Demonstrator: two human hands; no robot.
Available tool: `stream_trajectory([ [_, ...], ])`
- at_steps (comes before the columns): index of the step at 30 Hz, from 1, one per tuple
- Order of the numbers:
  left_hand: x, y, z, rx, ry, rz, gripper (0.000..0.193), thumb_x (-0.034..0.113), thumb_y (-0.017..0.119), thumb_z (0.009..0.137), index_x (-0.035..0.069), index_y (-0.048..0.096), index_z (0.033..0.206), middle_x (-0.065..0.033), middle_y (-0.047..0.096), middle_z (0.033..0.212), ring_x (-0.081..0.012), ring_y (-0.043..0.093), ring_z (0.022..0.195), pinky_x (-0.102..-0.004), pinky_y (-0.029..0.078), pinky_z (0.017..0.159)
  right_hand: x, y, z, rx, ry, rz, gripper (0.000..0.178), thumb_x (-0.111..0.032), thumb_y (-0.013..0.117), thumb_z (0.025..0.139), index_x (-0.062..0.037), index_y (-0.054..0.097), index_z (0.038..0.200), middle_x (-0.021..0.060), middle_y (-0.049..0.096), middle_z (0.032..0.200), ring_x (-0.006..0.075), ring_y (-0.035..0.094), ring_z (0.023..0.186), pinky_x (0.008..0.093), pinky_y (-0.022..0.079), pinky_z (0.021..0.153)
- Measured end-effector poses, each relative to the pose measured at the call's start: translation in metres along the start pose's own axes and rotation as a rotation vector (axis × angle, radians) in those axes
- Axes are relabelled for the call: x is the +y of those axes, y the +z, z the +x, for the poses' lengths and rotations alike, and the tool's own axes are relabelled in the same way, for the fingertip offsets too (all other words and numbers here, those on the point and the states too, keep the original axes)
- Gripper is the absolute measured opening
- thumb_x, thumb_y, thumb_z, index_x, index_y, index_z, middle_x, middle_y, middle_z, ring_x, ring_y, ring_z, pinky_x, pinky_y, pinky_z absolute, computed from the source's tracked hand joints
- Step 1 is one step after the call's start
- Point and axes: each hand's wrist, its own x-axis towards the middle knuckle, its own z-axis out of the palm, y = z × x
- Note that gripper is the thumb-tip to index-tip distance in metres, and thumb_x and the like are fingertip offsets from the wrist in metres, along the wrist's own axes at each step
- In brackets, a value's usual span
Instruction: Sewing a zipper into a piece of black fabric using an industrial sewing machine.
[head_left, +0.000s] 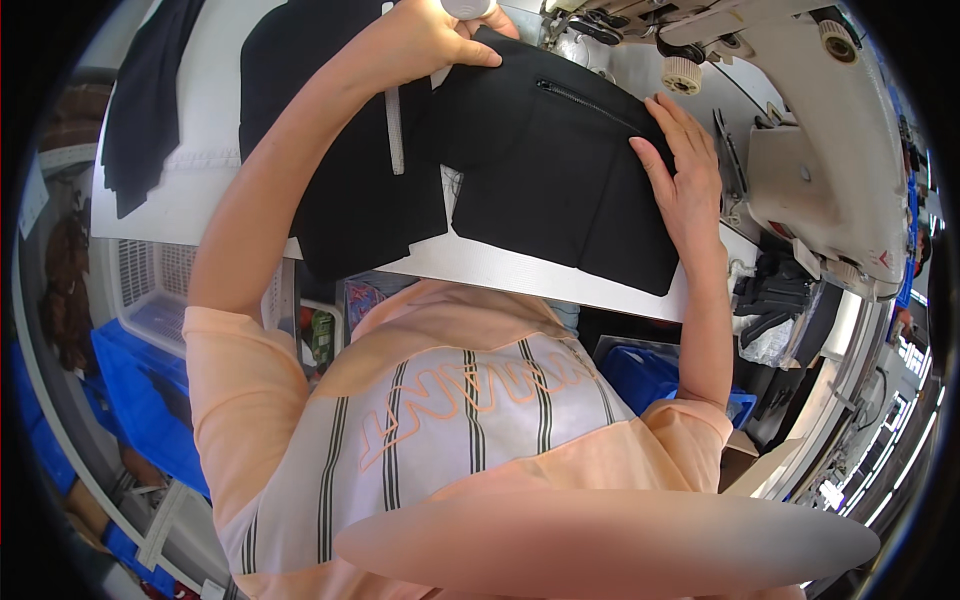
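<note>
A black fabric piece with a short zipper set into it lies on the white sewing table, its upper edge close under the sewing machine. My left hand pinches the upper left corner of this piece, thumb on top. A round white object at the top edge partly hides that hand. My right hand rests along the right edge of the piece with fingers stretched and thumb apart. Beneath my left forearm lies another black fabric piece, with a narrow light strip across it.
More black fabric lies at the table's far left. Dark-handled snips sit beside the machine base. Below the table's left side are a white plastic basket and a blue bin. Another blue bin stands under the right side.
</note>
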Motion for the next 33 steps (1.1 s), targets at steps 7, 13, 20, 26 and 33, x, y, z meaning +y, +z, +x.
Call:
stream_trajectory([
  [7,0.008,0.015,-0.013,0.152,-0.06,0.627,0.02,0.025,0.068,0.085,0.008,0.064,0.095,-0.0047,0.064,0.081,-0.0164,0.064,0.072,-0.0286,0.05,0.067,0.004,0.006,-0.005,0.033,-0.014,0.016,0.042,-0.027,0.067,0.086,-0.007,0.059,0.123,0.0096,0.057,0.128,0.0305,0.052,0.117,0.0404,0.04,0.1],
  [13,-0.009,0.038,-0.024,0.176,0.404,0.448,0.022,0.023,0.073,0.078,0.005,0.062,0.082,-0.0077,0.06,0.072,-0.0236,0.061,0.073,-0.0342,0.048,0.07,0.003,0.008,-0.004,0.041,-0.059,-0.009,0.045,-0.025,0.067,0.086,-0.0082,0.057,0.126,0.0085,0.056,0.13,0.0299,0.052,0.118,0.0406,0.04,0.099],
  [20,-0.011,0.021,-0.023,0.164,0.231,0.397,0.014,0.015,0.068,0.079,0.002,0.061,0.082,-0.0071,0.062,0.074,-0.0187,0.058,0.065,-0.0314,0.046,0.062,0.006,0.01,-0.006,0.035,-0.071,-0.015,0.046,-0.024,0.068,0.085,-0.0092,0.057,0.127,0.0076,0.055,0.13,0.0289,0.052,0.118,0.04,0.04,0.099],
  [26,-0.001,0.018,-0.025,0.16,0.113,0.353,0.014,0.015,0.066,0.08,0.003,0.06,0.082,-0.0054,0.062,0.073,-0.0191,0.057,0.063,-0.0316,0.045,0.06,0.006,0.011,-0.006,0.041,-0.075,-0.018,0.046,-0.024,0.068,0.085,-0.0094,0.057,0.127,0.0074,0.055,0.13,0.0286,0.052,0.118,0.0401,0.04,0.099],
  [33,-0.002,0.011,-0.026,0.129,0.029,0.327,0.011,0.014,0.064,0.083,0.004,0.059,0.084,-0.0057,0.059,0.073,-0.0163,0.051,0.062,-0.0283,0.042,0.06,0.006,0.011,-0.006,0.044,-0.074,-0.014,0.045,-0.024,0.068,0.085,-0.009,0.057,0.126,0.0073,0.056,0.13,0.0284,0.052,0.118,0.0395,0.04,0.099],
])
